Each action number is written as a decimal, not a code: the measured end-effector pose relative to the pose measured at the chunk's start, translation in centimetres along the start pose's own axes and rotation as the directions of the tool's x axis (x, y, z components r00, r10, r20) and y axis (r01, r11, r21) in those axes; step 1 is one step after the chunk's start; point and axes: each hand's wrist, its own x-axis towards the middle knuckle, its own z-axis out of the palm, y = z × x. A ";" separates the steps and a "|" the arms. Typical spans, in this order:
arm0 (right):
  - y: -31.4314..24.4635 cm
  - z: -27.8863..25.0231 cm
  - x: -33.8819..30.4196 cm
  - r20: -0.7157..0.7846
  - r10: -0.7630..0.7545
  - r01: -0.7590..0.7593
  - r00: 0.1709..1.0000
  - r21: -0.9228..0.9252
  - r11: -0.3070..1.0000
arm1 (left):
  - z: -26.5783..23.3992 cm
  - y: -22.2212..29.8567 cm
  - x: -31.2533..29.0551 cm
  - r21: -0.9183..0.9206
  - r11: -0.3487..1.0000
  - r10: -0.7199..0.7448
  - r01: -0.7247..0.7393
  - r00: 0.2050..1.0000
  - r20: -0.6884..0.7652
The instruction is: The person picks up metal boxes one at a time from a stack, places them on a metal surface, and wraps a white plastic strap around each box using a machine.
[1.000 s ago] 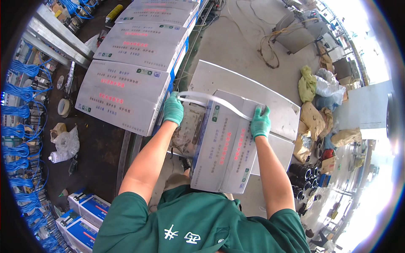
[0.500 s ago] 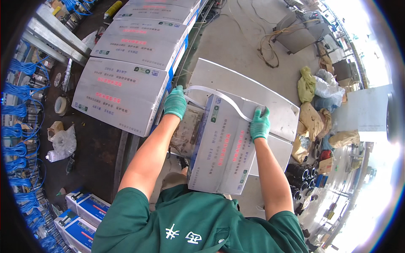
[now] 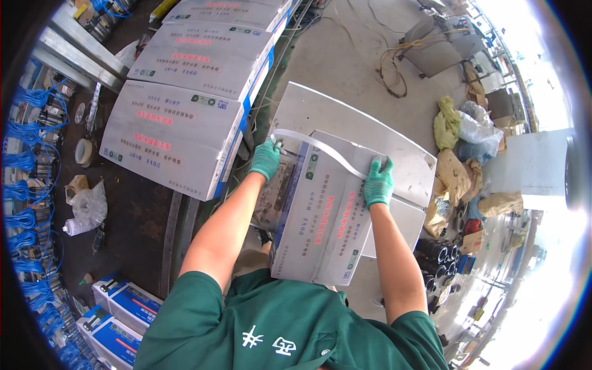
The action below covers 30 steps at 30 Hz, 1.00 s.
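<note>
Carton on grey tabletop, sacks rightward on pale floor.

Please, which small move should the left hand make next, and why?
Perhaps the left hand should gently pull the strap straighter, because the strap bows, seemingly slack, between this hand and the right hand, across the far end of the box.

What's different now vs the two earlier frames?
The left hand moved right, closer to the grey carton, carrying its end of the white strap, so the strap spans a shorter gap. Nothing visibly let go or newly taken. Unchanged: right hand by the carton's far right corner, strap running to it; row of cartons at left.
</note>
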 end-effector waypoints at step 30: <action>0.7 0.6 0.8 -0.013 -0.002 0.001 1.000 -0.034 0.999 | -0.6 3.7 -6.4 -0.074 0.960 0.280 -0.270 0.933 0.227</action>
